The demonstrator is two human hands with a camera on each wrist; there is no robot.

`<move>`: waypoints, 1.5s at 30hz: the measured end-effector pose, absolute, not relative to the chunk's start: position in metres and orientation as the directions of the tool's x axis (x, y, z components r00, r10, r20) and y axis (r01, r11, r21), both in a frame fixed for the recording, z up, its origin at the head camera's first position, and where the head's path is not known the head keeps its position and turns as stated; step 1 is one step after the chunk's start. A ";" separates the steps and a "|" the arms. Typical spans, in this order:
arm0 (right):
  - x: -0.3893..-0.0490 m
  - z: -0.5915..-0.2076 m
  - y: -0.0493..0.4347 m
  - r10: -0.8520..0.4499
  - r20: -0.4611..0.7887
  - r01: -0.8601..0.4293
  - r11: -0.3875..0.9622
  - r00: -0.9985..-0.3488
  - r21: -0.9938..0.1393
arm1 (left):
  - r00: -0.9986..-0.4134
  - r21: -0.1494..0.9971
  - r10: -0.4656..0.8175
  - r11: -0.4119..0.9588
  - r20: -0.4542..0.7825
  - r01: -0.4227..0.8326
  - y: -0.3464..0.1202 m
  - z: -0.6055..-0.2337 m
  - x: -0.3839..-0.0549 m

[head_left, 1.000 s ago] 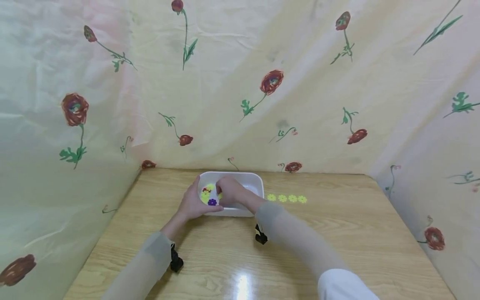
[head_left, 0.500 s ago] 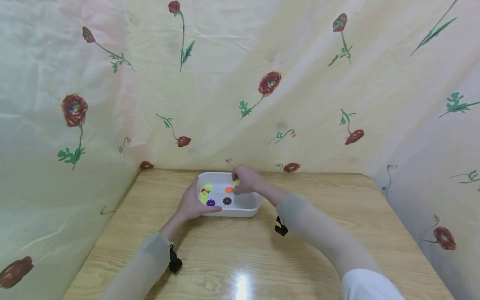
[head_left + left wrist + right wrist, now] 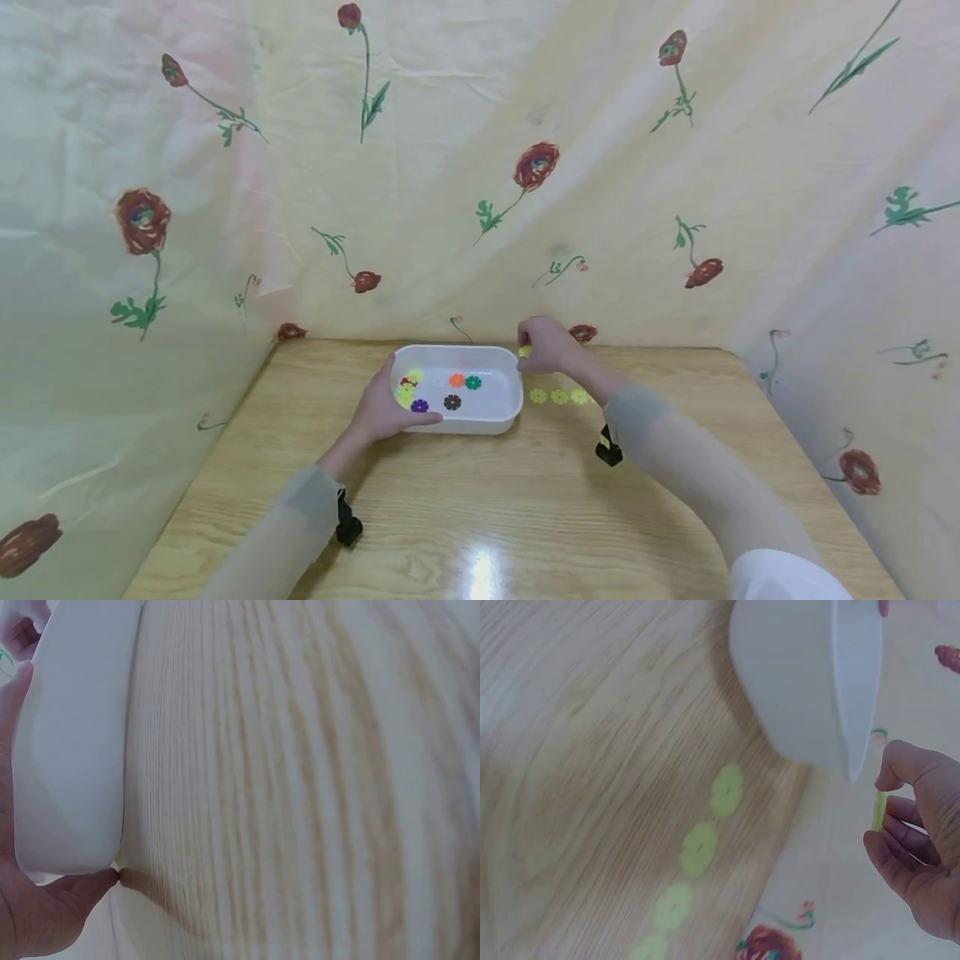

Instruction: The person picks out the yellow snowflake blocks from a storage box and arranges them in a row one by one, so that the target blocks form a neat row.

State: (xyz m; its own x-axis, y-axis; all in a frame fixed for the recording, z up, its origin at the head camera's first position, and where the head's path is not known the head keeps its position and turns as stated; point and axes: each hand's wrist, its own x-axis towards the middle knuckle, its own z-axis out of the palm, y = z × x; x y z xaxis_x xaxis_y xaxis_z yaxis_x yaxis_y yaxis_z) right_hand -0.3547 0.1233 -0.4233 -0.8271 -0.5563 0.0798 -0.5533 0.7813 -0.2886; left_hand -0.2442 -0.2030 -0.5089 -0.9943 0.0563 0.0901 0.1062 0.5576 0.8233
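A white plastic tub (image 3: pixel 487 424) stands near the back of the table, gripped at its left end by my left hand (image 3: pixel 375 408), the thumb along the front wall. Between thumb and fingers my right hand (image 3: pixel 547 346) pinches a yellow flower-shaped disc (image 3: pixel 879 811), seen edge-on in the right wrist view, just beyond the tub's right rim. Inside the tub lie an orange disc (image 3: pixel 457 380), a green disc (image 3: pixel 473 382), a dark brown disc (image 3: pixel 452 402), a purple disc (image 3: pixel 419 406) and several yellow discs (image 3: pixel 406 393) at the left, with a bit of red among them.
To the right of the tub, several yellow flower discs (image 3: pixel 698 849) lie in a row on the wooden table (image 3: pixel 450 500), partly behind the right forearm in the head view. A flower-printed cloth (image 3: pixel 450 167) hangs behind the table and at both sides.
My right hand has lifted a yellow disc from inside the tub and carried it right, past the rim. Orange, green and brown discs are uncovered. The left hand keeps its hold.
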 end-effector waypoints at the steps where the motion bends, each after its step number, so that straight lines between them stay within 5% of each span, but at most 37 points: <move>1: -0.355 -0.424 0.128 -0.556 0.088 -0.555 0.782 -0.827 -0.283 | -0.995 0.824 0.055 0.558 0.086 0.102 -0.203 -0.509 -0.244; 31: -0.363 -0.450 0.220 -0.508 0.099 -0.515 0.816 -0.856 -0.263 | -0.996 0.818 0.036 0.569 0.079 0.085 -0.202 -0.512 -0.247; 45: -0.363 -0.466 0.254 -0.454 0.018 -0.431 0.832 -0.891 -0.350 | -0.998 0.816 0.013 0.575 0.065 0.060 -0.200 -0.513 -0.250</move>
